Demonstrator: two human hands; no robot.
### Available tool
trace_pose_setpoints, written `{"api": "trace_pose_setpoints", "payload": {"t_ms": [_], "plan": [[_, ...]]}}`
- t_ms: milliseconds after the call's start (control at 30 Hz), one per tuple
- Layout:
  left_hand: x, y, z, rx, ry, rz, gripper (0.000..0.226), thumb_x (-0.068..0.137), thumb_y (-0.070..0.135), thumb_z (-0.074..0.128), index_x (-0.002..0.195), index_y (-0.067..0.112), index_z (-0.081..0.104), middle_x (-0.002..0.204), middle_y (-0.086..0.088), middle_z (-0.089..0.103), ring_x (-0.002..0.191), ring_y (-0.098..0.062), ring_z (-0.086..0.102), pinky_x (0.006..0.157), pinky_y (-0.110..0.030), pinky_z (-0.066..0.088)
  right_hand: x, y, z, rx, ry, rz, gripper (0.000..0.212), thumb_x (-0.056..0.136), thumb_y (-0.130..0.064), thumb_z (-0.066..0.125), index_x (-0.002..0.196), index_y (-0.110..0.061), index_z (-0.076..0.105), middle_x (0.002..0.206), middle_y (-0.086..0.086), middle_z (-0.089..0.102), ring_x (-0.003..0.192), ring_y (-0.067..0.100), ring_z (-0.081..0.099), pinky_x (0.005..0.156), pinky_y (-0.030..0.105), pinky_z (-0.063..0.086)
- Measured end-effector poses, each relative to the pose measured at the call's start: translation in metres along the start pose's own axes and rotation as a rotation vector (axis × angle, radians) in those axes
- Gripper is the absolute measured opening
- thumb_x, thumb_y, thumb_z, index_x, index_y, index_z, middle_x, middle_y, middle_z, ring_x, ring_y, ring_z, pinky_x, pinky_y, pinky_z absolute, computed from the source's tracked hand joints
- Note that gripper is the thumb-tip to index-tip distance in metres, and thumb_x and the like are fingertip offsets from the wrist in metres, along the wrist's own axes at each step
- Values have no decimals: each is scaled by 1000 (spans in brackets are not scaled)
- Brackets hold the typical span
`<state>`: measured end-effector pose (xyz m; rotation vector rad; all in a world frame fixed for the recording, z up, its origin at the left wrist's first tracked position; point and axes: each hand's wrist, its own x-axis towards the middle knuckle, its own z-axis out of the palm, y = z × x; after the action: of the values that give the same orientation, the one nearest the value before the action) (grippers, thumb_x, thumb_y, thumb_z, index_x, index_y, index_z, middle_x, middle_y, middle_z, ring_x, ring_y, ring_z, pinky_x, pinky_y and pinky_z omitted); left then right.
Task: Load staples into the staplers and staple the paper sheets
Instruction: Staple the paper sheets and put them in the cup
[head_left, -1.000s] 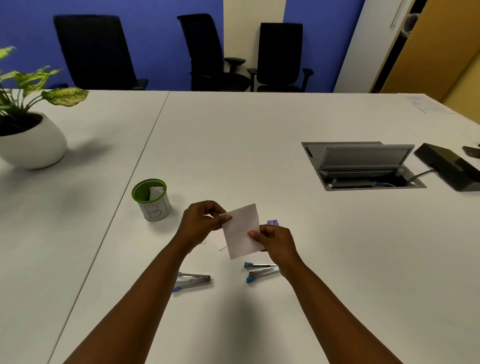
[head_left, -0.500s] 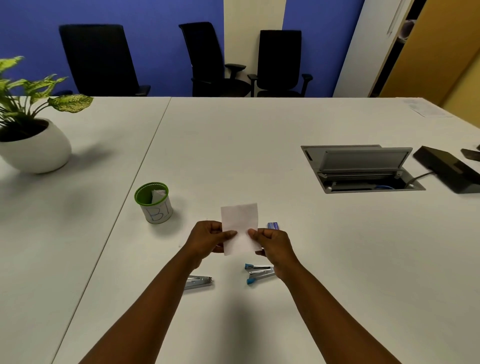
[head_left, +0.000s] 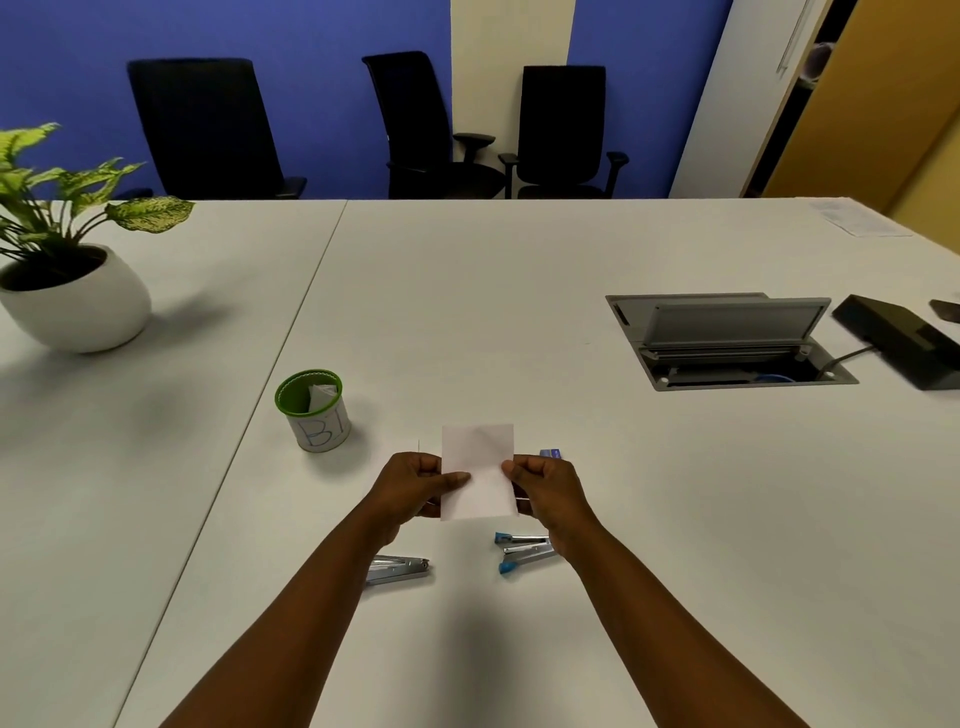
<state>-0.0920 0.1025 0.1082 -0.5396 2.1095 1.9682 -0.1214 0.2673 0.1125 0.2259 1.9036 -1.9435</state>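
Both hands hold small white paper sheets (head_left: 479, 467) upright above the white table. My left hand (head_left: 415, 488) pinches the left edge and my right hand (head_left: 545, 491) pinches the right edge. Below them a blue-tipped stapler (head_left: 522, 552) lies on the table, partly under my right wrist. A silver stapler (head_left: 397, 569) lies beside my left forearm. A small blue staple box (head_left: 550, 453) peeks out behind my right hand. Another white sheet (head_left: 415, 448) lies flat behind my left hand, mostly hidden.
A green-rimmed cup (head_left: 313, 410) marked in blue holds folded paper, left of my hands. A potted plant (head_left: 67, 280) stands far left. An open cable hatch (head_left: 727, 340) and a black device (head_left: 904, 345) are at the right. Office chairs (head_left: 431, 130) line the far edge.
The paper has turned from tilted to upright and squared between both hands, which have drawn closer to me. The staplers have not moved.
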Motion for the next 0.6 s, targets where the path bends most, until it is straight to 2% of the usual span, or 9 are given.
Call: {"api": "trace_pose_setpoints", "payload": {"t_ms": [100, 167, 200, 267, 400, 500, 533, 600], "plan": [[0, 0, 2, -16, 8, 1, 15, 80, 12, 69, 92, 3, 66, 79, -6, 68, 66, -16, 65, 49, -18, 53, 1, 1, 2, -44, 11, 8, 12, 80, -9, 68, 91, -2, 67, 91, 14, 65, 80, 23, 62, 68, 27, 55], [0, 1, 3, -20, 1, 4, 14, 80, 12, 69, 90, 3, 66, 79, -7, 68, 66, -16, 65, 49, -18, 53, 0, 2, 4, -101, 33, -3, 16, 74, -10, 75, 80, 2, 66, 84, 25, 63, 79, 25, 59, 75, 37, 52], [0, 1, 3, -16, 0, 4, 14, 80, 12, 69, 90, 3, 66, 79, -8, 68, 66, -17, 65, 49, -19, 53, 0, 1, 4, -117, 42, -8, 22, 73, -10, 76, 83, 7, 66, 88, 30, 64, 78, 25, 59, 79, 39, 52], [0, 1, 3, -13, 3, 0, 16, 80, 13, 69, 92, 2, 66, 81, -8, 68, 67, -17, 65, 50, -19, 53, 1, 0, 5, -127, 47, -13, 23, 75, -11, 73, 89, 6, 67, 100, 26, 68, 80, 27, 62, 86, 44, 54], [1, -1, 0, -37, -1, -31, 14, 82, 15, 68, 91, 5, 66, 80, -6, 68, 67, -17, 64, 53, -21, 54, 1, 0, 7, -124, 24, -6, 19, 85, -11, 62, 97, 4, 66, 110, 24, 66, 87, 29, 63, 84, 40, 54], [1, -4, 0, -75, -21, -59, 9, 85, 18, 64, 82, 9, 65, 77, -6, 66, 60, -15, 63, 52, -21, 53, 1, 2, 7, -161, 39, 3, 20, 89, -12, 57, 96, 5, 65, 112, 29, 62, 103, 43, 60, 92, 49, 51], [1, -5, 0, -80, -23, -68, 12, 86, 19, 63, 83, 7, 64, 77, -6, 65, 59, -15, 63, 52, -21, 53, 1, 2, 7, -160, 36, 9, 20, 90, -11, 56, 97, 5, 64, 113, 29, 62, 103, 43, 60, 92, 48, 51], [2, -5, -1, -92, -22, -82, 16, 87, 20, 61, 89, 4, 61, 78, -8, 64, 60, -17, 63, 52, -21, 54, 1, 2, 6, -140, 17, 14, 19, 89, -11, 56, 97, 4, 65, 106, 25, 65, 90, 33, 63, 83, 41, 53]]}}
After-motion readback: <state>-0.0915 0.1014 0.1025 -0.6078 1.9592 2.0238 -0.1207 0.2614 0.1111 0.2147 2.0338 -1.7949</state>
